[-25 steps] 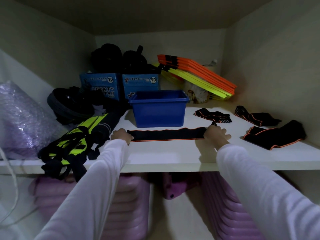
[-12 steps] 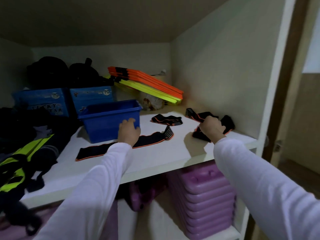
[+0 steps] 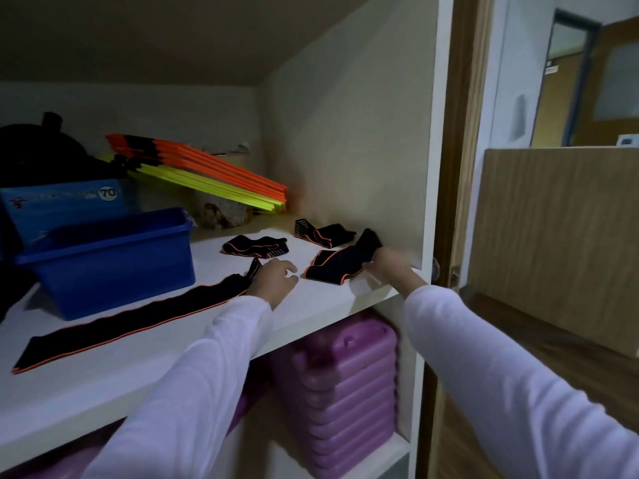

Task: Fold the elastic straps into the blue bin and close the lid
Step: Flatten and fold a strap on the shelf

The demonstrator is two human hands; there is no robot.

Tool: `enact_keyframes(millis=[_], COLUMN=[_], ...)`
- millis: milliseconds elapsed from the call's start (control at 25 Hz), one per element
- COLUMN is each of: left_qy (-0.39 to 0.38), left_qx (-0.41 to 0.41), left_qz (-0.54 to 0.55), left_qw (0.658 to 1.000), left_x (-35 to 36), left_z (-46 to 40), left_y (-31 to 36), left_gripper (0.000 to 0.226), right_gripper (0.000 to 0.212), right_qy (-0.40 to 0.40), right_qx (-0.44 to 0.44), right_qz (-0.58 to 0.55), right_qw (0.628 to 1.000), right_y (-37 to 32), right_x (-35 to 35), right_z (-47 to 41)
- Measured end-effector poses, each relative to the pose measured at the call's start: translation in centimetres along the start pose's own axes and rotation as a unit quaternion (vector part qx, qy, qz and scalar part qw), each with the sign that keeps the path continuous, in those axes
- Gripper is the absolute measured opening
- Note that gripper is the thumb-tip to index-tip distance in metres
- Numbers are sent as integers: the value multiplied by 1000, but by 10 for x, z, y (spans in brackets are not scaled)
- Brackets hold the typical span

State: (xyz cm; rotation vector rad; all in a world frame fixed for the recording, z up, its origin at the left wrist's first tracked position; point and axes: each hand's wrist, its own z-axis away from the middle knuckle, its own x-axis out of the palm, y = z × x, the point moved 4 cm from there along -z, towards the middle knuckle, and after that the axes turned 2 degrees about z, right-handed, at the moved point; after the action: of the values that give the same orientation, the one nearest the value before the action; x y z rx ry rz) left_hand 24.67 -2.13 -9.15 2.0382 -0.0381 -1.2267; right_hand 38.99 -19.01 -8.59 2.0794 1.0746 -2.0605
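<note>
White shelving (image 3: 145, 368) inside a dim cupboard carries the work, with the cupboard's side wall at three o'clock and a doorway beyond it. On the shelf, the bin (image 3: 114, 261) stands open at nine o'clock, no lid visible anywhere, and nothing can be seen inside it from this angle. A long strap (image 3: 131, 319) lies flat and stretched out in front of the bin, running from seven o'clock up toward the centre. The left hand (image 3: 275, 280) sits at that strap's near end with fingers loosely curled; it appears to touch the strap's tip, but I cannot tell whether it actually pinches it. The right hand (image 3: 387, 266) at two o'clock grasps one edge of a crumpled strap (image 3: 333, 267) close to the side wall, fingers curled around the fabric. Two more bunched straps lie behind, a middle one (image 3: 256, 245) and a far one (image 3: 323, 233), both untouched. Judged from this, the task is early: one strap is laid out ready to fold, and the step in hand looks like gathering another from the right. The next move calls for drawing the crumpled strap clear of the wall, flattening it, then folding each strap end over end small enough to drop into the bin. A lid must still be found.
</note>
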Motion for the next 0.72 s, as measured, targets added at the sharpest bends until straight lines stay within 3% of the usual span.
enact_keyframes(millis=[200,360,600,720], left_qy=[-45,-61,-77,-77], left_qx=[-14,-12,-12,-25], left_qz=[-38,-46,-39,20], left_qw=[998,997,996,997], left_x=[11,12,12,12], left_z=[0,-1,-1,-2], left_y=[-6,-10,-10,-9], left_gripper=[29,29,36,41], right_gripper=[40,40,50,54], right_qy=[-54,-82,-22,5], right_qx=[-93,-119,-126,-113], right_qz=[36,45,34,-20], right_qw=[994,989,991,993], right_y=[-13,-12,-14,-15], right_x=[20,29,12,8], right_z=[1,3,7,6])
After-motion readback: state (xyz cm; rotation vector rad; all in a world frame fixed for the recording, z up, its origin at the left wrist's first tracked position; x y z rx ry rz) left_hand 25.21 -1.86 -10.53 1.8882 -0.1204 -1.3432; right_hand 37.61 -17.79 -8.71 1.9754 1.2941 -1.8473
